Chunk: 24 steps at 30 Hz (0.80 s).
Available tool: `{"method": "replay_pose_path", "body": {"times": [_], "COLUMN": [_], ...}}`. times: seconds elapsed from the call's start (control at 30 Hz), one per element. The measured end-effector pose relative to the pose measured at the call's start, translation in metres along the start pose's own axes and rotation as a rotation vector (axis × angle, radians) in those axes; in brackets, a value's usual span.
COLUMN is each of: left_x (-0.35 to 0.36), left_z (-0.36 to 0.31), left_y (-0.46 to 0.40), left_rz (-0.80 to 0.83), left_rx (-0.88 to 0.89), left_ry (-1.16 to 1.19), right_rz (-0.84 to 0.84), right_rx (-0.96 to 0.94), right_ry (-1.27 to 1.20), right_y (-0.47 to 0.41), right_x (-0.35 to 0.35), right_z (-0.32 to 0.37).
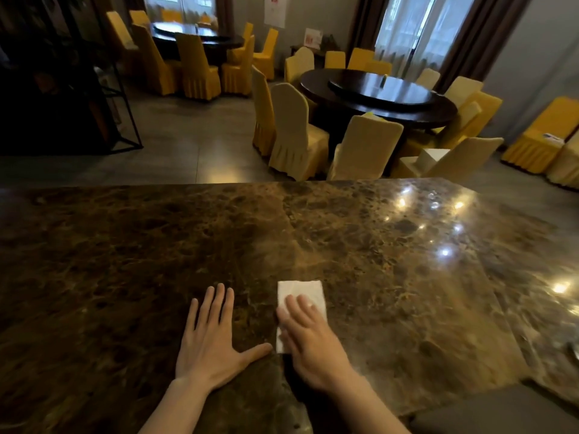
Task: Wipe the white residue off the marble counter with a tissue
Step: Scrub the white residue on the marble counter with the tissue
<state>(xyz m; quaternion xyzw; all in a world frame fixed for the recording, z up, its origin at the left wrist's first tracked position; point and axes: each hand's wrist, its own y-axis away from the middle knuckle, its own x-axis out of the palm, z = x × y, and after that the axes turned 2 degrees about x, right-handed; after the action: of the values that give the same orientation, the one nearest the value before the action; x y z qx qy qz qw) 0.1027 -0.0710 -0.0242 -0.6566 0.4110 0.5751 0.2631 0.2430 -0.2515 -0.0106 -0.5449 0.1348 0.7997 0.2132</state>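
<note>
A brown marble counter (125,245) fills the lower half of the head view. A folded white tissue (302,292) lies flat on it near the front, slightly right of centre. My right hand (310,343) presses flat on the tissue's near half, fingers together and blurred. My left hand (213,336) rests palm down on the bare marble just left of the tissue, fingers spread, holding nothing. A faint pale streaky haze (310,258) shows on the marble just beyond the tissue.
The counter's far edge (219,184) runs across the middle of the view. Beyond it stand round dark dining tables (382,98) ringed by several yellow-covered chairs (294,133). A grey lower surface (501,411) adjoins the counter at the front right.
</note>
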Motion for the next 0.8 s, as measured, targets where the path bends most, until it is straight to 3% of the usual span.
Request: {"method": "replay_pose_path", "body": {"times": [0.13, 0.3, 0.37, 0.57, 0.73, 0.8], "left_x": [0.001, 0.001, 0.001, -0.001, -0.003, -0.003], "left_z": [0.002, 0.002, 0.002, 0.001, -0.002, -0.002], "left_y": [0.0, 0.0, 0.0, 0.0, -0.001, -0.001], "left_rz": [0.018, 0.039, 0.041, 0.057, 0.088, 0.094], "left_rx": [0.017, 0.017, 0.013, -0.001, -0.016, -0.017], "left_ry": [-0.021, -0.026, -0.025, -0.028, -0.046, -0.036], "right_rz": [-0.009, -0.099, -0.104, 0.012, -0.141, -0.169], "right_rx": [-0.019, 0.465, 0.451, -0.004, 0.408, 0.371], "right_ry": [0.149, 0.171, 0.145, 0.109, 0.112, 0.098], "right_y": [0.005, 0.013, 0.009, 0.013, 0.014, 0.01], "right_x": [0.011, -0.03, -0.028, 0.006, -0.026, -0.024], "right_z": [-0.008, -0.075, -0.07, -0.021, -0.069, -0.059]}}
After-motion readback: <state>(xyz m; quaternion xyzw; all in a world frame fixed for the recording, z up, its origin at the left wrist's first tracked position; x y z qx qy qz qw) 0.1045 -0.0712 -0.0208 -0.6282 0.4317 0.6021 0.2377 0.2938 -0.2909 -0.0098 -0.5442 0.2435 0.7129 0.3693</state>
